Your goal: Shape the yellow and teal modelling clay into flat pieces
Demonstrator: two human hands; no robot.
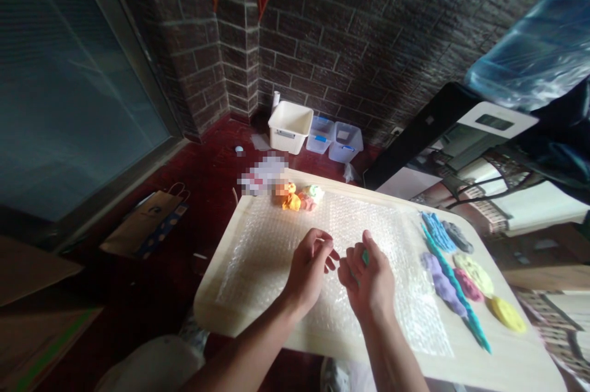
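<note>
My right hand [370, 281] closed around a small green lump [365, 257], just right of the frame's centre, my left hand [310, 266] loosely parted beside it, bubble wrap [267, 250] beneath on the pale surface [498, 367]

Single head-worn view, facing forward and down from above, at the near edge of the tabletop [516, 362]; left hand [308, 266] and right hand [371, 281] close, brick wall [318, 51] farther off.

Craft corner indoors, home or workshop unclear
Brick-patterned wall [318, 29], storage bins [288, 138] on red floor [209, 161], tabletop [511, 364] with bubble wrap [262, 257] and coloured clay-like lumps [507, 313]
</note>
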